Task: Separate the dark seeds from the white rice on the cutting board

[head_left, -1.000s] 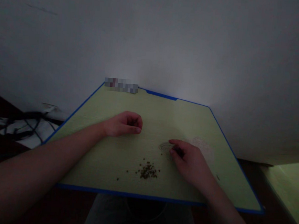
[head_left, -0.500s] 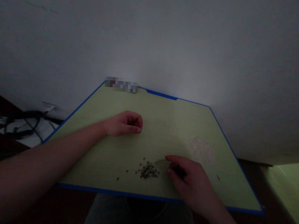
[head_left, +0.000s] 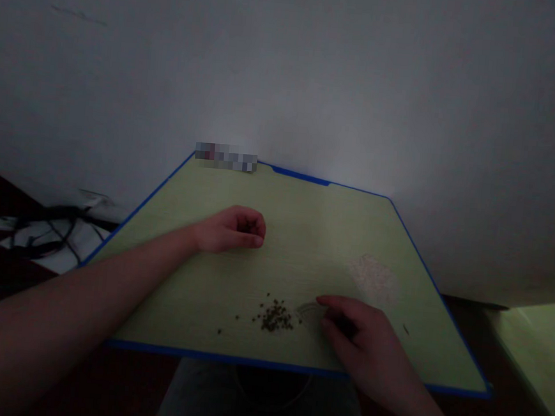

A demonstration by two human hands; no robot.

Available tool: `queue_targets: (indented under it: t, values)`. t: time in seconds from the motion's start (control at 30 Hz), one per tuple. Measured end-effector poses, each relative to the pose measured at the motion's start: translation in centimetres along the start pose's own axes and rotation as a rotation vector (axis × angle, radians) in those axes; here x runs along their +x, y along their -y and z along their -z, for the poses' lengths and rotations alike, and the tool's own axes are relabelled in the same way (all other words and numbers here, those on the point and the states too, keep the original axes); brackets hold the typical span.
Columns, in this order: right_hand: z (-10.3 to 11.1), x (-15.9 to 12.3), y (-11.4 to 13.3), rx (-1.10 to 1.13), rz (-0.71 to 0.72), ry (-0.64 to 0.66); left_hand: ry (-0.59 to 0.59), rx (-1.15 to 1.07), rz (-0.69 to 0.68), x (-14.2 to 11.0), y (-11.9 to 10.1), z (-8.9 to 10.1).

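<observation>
L hand (head_left: 230, 230) fingers curled to thumb, R hand (head_left: 372, 344) fingers parted nr dk bits (head_left: 276, 318) on tbl (head_left: 294, 235)

Wall (head_left: 292, 74): dim grey, softly brighter mid-frame; light source unseen
Counter (head_left: 286, 215): muted, faint soft shadows
Floor (head_left: 76, 384): nearly black
Dark grains (head_left: 276, 317): soft detail
Far-left patch (head_left: 226, 156): pixelated

gap between hands (head_left: 232, 231), wall (head_left: 316, 76) behind tabletop (head_left: 301, 213)
</observation>
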State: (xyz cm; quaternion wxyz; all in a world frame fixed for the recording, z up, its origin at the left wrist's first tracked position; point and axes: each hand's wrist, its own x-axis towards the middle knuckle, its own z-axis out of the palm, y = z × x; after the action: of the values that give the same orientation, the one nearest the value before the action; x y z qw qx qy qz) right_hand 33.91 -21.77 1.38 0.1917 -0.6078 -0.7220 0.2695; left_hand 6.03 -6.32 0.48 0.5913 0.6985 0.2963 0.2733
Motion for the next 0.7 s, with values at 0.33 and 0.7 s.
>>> queue_targets:
  t: [0.33,0.7]
  values:
    - [0.05,-0.70,0.10,-0.002,0.041,0.041,0.013,-0.016,-0.003,0.05,-0.01,0.04]
    - [-0.18,-0.04,-0.02,-0.004,0.063,0.056,0.002,-0.006,0.010,0.02,0.28,0.10]
